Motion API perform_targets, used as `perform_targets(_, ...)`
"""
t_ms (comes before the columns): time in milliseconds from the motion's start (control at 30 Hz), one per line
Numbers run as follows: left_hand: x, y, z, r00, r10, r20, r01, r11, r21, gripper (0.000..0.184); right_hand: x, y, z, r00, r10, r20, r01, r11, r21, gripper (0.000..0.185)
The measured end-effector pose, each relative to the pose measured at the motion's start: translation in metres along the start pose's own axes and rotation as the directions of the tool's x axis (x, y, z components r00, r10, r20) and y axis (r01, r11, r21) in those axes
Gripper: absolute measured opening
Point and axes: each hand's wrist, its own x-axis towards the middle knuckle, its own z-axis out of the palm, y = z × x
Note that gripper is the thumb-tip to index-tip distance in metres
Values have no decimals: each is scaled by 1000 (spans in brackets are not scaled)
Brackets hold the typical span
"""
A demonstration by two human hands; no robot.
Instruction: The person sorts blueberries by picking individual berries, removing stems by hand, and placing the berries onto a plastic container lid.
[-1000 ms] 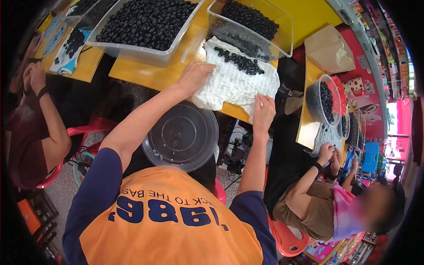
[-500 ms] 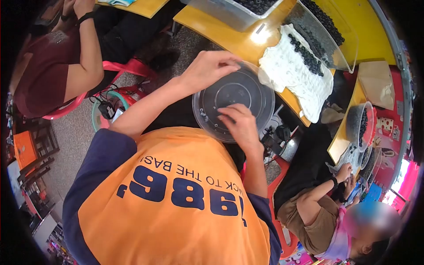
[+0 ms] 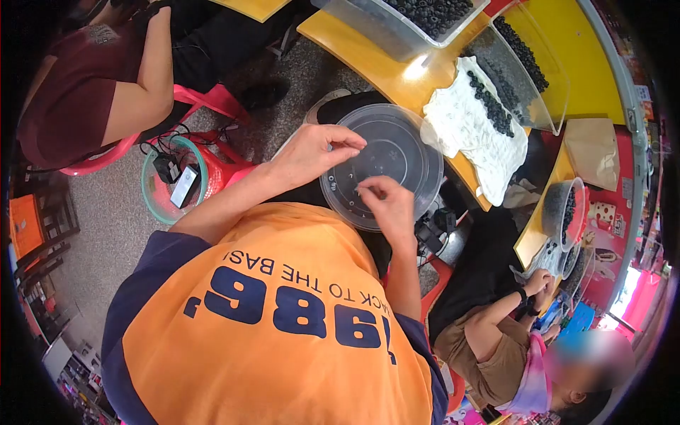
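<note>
A round, clear plastic container (image 3: 418, 166) rests over my lap, with several tiny ring-like pieces (image 3: 331, 182) on its left side. Above its left part is my left hand (image 3: 317, 150), thumb and fingers pinched; what lies between them, if anything, is too small to make out. My right hand (image 3: 391, 205) hovers over the near side of the container. Its thumb and index finger are pinched, with a tiny pale speck at the tips that I cannot identify.
A white cloth (image 3: 453, 106) with small black round pieces (image 3: 492, 103) lies on the yellow table (image 3: 361, 53). Clear bins (image 3: 397, 35) of black pieces stand beyond. At left, a green-rimmed basket (image 3: 152, 195) holds a phone (image 3: 185, 185). Co-workers sit left and right.
My left hand has come down from the container's far rim toward my right hand, its fingers now pinched. My right fingers have drawn together. The view has shifted slightly.
</note>
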Motion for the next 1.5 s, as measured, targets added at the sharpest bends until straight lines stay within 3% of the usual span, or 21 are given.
perform_targets(33,0,1,3,1000,4,2,-4,1000,-2,20,0,5,-4,1000,0,-4,0,1000,-2,17)
perform_targets(100,0,4,9,997,-16,71,20,999,-45,21,1,14,-8,987,103,-126,-30,876,482,15)
perform_targets(133,0,4,15,996,16,87,-7,995,-101,21,0,9,-11,977,138,-165,-9,790,613,14)
perform_targets(167,1,8,18,984,105,141,-97,993,-60,23,1,10,-11,975,136,-178,0,792,610,14)
perform_targets(233,1,14,29,963,232,139,-234,972,-4,23,3,12,-11,966,198,-168,29,560,828,17)
perform_targets(367,10,14,41,901,430,55,-433,898,74,17,1,10,-12,979,137,-150,75,445,892,20)
perform_targets(500,16,17,47,908,415,51,-417,908,32,15,2,8,-17,976,160,-148,72,404,912,15)
perform_targets(667,22,19,47,924,358,137,-365,931,29,17,-1,12,-26,984,136,-111,16,562,827,15)
perform_targets(833,26,11,54,949,296,111,-290,955,-67,16,2,10,-26,974,130,-187,69,612,788,13)
perform_targets(900,27,11,60,997,20,71,3,950,-314,14,3,2,-21,917,138,-374,170,713,681,14)
perform_targets(933,28,10,63,997,15,71,8,950,-313,14,3,-2,-21,918,141,-371,167,712,683,14)
perform_targets(967,29,9,67,993,-95,74,117,913,-392,13,3,-7,-21,850,3,-527,256,872,417,16)
perform_targets(1000,29,6,69,975,-204,87,220,856,-467,13,4,-9,-21,762,-172,-624,302,947,107,19)
perform_targets(1033,30,0,71,974,-208,88,225,855,-467,13,4,-8,-21,764,-169,-622,298,948,109,19)
perform_targets(1100,34,-11,72,883,-400,245,444,543,-713,13,6,-6,-23,731,-160,-663,330,934,139,21)
perform_targets(1133,36,-13,71,882,-399,249,446,541,-713,13,7,-3,-25,749,-88,-657,326,912,250,21)
perform_targets(1233,40,-16,66,842,-387,376,523,417,-743,14,8,12,-40,747,-56,-662,335,893,302,17)
perform_targets(1300,42,-12,64,853,-388,349,507,458,-731,15,8,11,-69,719,-81,-690,211,972,105,11)
perform_targets(1367,43,-10,63,848,-380,370,522,471,-711,15,16,44,-106,692,-18,-721,121,988,92,13)
perform_targets(1433,43,-6,62,850,-400,343,517,508,-689,15,28,63,-148,577,1,-817,58,997,43,15)
perform_targets(1500,43,-3,63,854,-383,352,514,515,-686,17,43,90,-189,552,42,-833,-181,981,-71,17)
